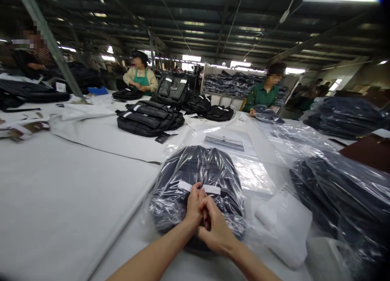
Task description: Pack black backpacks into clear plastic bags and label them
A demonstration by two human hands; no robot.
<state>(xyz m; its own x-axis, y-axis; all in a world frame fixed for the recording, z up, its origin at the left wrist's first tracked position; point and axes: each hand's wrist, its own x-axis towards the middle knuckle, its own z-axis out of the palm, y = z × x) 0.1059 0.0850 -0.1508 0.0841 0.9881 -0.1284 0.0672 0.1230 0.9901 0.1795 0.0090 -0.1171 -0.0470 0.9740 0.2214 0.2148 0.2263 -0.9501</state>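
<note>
A dark backpack wrapped in a clear plastic bag (198, 171) lies on the white table (61, 199) right in front of me. My left hand (195, 206) rests on the near end of the bag, its fingertips at a white tape strip (185, 186) that seals the plastic. My right hand (215, 228) is pressed against the left one on the same spot, fingers curled into the plastic fold. Both hands pinch the bag's folded end; the exact grip is hidden between them.
More bagged backpacks (341, 191) pile up at the right. Unbagged black backpacks (149, 118) lie mid-table. Flat empty plastic bags (225, 143) lie beyond my bag. Two workers (262, 94) in green stand at the far side, a third person (33, 49) at far left.
</note>
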